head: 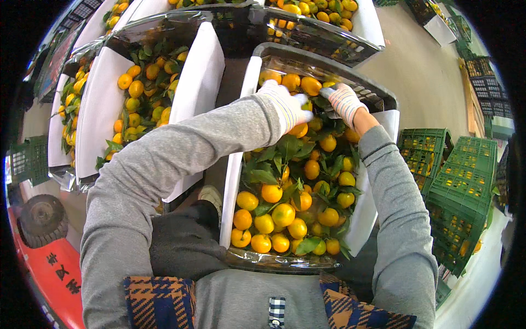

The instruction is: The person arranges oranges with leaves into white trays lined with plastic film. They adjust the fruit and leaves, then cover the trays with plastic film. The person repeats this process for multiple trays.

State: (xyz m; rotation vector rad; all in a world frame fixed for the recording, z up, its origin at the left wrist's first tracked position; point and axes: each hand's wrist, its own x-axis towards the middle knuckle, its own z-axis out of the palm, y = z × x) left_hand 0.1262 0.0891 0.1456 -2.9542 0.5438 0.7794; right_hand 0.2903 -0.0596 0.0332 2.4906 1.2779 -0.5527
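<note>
In front of me stands a dark plastic crate full of small orange and yellow-green citrus fruits with leaves. White liner sheets rise along its sides, and clear film shows at the near end. My left hand, in a striped knit glove with grey fingertips, reaches over fruits near the far end. Close to its right, my right hand in a matching glove has its fingers down among fruits and leaves. Whether either hand grips a fruit is hidden by blur and the gloves.
To the left is another lined crate of leafy citrus. More filled crates stand beyond. Green plastic crates with fruit are stacked at right. A red wheeled machine or cart with a black tyre is at lower left.
</note>
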